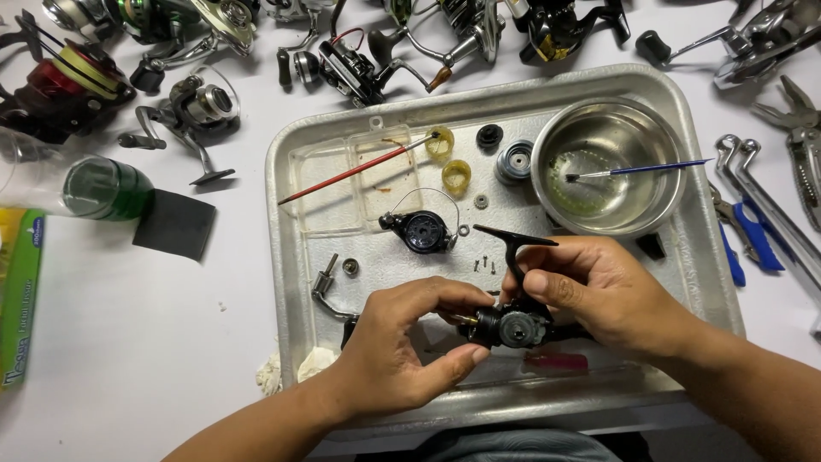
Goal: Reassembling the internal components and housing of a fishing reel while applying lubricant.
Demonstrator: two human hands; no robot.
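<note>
Gripping black metal reel body [511, 323]

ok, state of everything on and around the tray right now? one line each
left hand: gripping the reel body's left side
right hand: holding the reel body from the right
reel body: black, partly stripped, held over the tray
metal tray: flat on the table, loose parts inside
steel bowl: upright, greenish residue, blue brush resting in it
red brush: lying across the clear box
rotor with bail: detached, lying flat
</note>
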